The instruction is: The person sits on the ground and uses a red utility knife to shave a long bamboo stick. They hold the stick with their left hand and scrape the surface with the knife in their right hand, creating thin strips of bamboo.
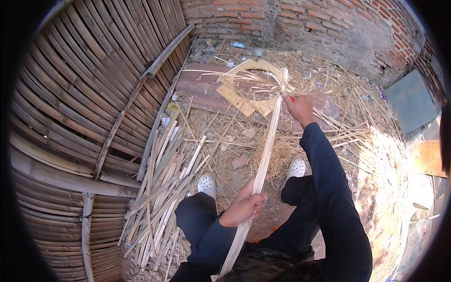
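Note:
A long pale bamboo strip (pixel 266 162) runs slantwise from my lap up to the far middle. My left hand (pixel 244 203) is wrapped round its lower part. Toward its far end my right hand (pixel 300 110) is closed on a small red-handled tool (pixel 291 99), whose working end I cannot make out. Thin curled shavings (pixel 256 81) spread out at the strip's far end. Behind and under them lies a flat yellowish wooden piece (pixel 235 99) with a large round opening and a notched outer edge, resting on a reddish-brown board (pixel 199 97).
Several split bamboo strips (pixel 157 199) lie heaped on the left, beside a slatted bamboo wall (pixel 80 89). A brick wall (pixel 324 23) stands at the back. More strips (pixel 345 134) lie to the right. A grey-blue panel (pixel 412 102) leans at the far right.

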